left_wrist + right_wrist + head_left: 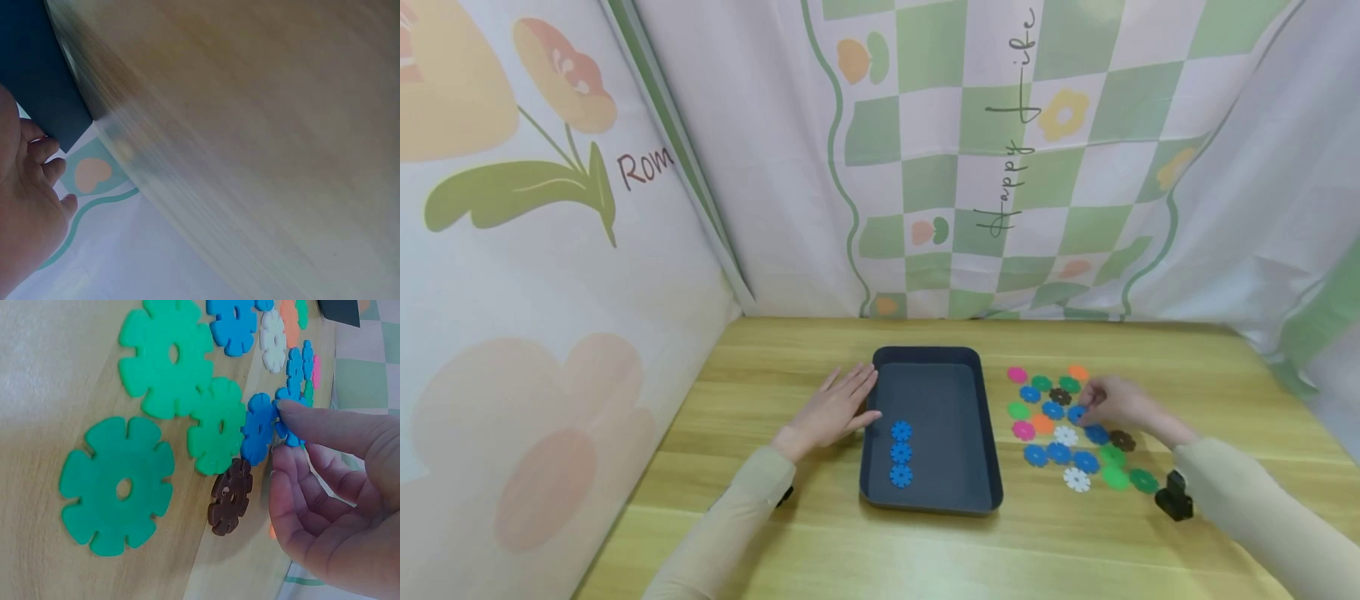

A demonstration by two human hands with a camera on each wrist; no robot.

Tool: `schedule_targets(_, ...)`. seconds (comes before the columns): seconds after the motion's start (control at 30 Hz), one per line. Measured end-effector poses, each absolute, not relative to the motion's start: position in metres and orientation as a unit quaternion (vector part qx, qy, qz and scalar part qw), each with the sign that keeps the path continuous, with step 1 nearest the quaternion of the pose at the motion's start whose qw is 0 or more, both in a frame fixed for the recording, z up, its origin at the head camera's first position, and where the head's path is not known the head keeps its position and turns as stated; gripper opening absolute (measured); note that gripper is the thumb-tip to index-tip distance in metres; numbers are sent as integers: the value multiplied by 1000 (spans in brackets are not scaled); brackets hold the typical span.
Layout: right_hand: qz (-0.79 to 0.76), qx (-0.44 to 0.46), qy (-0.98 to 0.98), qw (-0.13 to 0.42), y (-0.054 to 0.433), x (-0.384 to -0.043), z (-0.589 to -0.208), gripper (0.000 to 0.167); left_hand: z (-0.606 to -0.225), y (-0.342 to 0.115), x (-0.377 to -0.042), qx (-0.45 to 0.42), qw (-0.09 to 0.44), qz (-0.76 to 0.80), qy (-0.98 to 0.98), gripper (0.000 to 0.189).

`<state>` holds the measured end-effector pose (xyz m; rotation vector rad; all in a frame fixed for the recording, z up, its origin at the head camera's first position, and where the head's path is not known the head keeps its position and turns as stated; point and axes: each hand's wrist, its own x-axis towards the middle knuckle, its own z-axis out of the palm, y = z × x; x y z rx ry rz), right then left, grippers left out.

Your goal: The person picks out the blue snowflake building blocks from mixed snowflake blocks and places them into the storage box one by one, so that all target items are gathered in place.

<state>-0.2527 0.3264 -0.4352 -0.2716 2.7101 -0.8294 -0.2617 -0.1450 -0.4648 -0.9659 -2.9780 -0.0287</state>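
My left hand point(835, 410) touches the left rim of a dark grey tray point(988, 433) with straight fingers. Inside the tray, three blue notched plastic discs point(901, 452) lie in a column near its left side. Over on the right, my right hand point(1116, 402) pinches a blue notched disc point(289, 431) between thumb and fingers, among scattered discs on the table. Close by lie a brown disc point(231, 497), another blue disc point(259, 428) and light green discs point(215, 428). The left wrist view shows the left hand point(31, 194) against the tray's outer wall point(44, 75).
Several discs spread right of the tray: pink point(1017, 375), orange point(1042, 423), white point(1077, 479) and dark green point(1144, 481). The wooden table point(925, 554) ends at a checked curtain point(992, 167) behind and a printed wall point(550, 333) on the left.
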Motion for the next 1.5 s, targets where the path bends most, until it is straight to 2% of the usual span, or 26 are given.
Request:
schedule_targets(0.2,-300,-95,936,156,332,-255,-432,25,-464,-145,-261,-312,11,-14,-950,75)
schedule_targets(0.43,-308,-115,934,141,333,-255,-425,25,-464,-146,-260,-314,14,-19,-949,74)
schedule_targets(0.63,-340,-116,918,166,322,-257,-416,25,-465,-146,-261,-315,13,-17,-949,74)
schedule_targets(0.9,-363,-107,906,187,291,-267,-404,33,-468,-146,-263,-313,5,-16,-950,75)
schedule_targets(1.23,-368,-102,899,215,244,-279,-395,27,-465,-146,-263,-317,6,-13,-948,75)
schedule_targets(1.5,-392,-144,883,214,201,-287,-400,22,-463,-146,-261,-317,8,-11,-948,75)
